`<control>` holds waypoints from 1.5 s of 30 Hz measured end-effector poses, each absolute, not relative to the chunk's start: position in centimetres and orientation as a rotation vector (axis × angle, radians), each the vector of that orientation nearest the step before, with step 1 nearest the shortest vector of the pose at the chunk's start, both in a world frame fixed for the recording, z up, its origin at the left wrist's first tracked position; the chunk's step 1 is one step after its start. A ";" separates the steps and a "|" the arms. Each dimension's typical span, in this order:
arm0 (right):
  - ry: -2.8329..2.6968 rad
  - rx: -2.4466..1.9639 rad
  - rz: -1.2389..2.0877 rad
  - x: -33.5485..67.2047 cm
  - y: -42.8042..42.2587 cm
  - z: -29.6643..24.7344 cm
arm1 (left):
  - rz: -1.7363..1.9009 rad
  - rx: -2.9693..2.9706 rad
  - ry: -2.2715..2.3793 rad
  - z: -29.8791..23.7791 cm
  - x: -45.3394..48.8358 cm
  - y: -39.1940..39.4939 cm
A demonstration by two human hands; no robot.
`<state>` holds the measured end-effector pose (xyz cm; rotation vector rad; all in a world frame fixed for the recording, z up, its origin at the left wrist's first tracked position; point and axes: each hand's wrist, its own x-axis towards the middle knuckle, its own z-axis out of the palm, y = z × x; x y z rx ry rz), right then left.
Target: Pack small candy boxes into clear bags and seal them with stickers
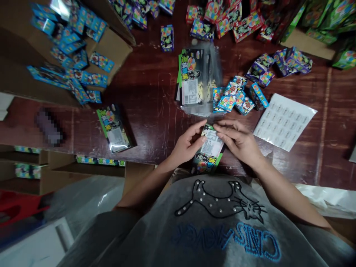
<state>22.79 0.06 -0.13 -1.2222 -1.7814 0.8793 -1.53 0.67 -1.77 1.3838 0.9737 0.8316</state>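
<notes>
My left hand (pixel 189 142) and my right hand (pixel 239 141) both pinch a flat printed packet (pixel 209 152) with a green edge and a white label, held at the near edge of the dark wooden table (pixel 150 96). The fingers of both hands close on its top end. Just beyond the hands lies a stack of similar black packets (pixel 191 79) under clear plastic sleeves. To the right of that stack sit several small blue boxes (pixel 236 96). Another finished packet (pixel 115 128) lies to the left.
A white sticker sheet (pixel 283 120) lies at the right. An open cardboard box (pixel 111 44) with blue boxes stands at the far left. Red, purple and green boxes (pixel 239 22) crowd the far edge. Cardboard cartons (pixel 83 174) sit below the table at left.
</notes>
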 end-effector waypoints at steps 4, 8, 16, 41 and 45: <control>-1.748 -1.239 0.834 21.7 -0.5 -0.7 | 0.794 1.363 1.029 -1.4 -2.4 0.6; -1.388 -1.373 0.948 20.6 -1.6 -1.2 | 0.825 1.337 1.114 -0.7 -2.3 0.7; -1.353 -1.390 1.102 20.1 -2.0 0.1 | 0.792 1.412 1.092 0.6 -2.3 2.8; -1.174 -1.231 1.423 22.5 -0.9 1.7 | 0.564 1.585 0.979 2.2 -2.3 7.0; -1.463 -1.196 1.193 24.6 -1.5 2.0 | 0.516 1.647 0.966 1.8 -2.2 7.2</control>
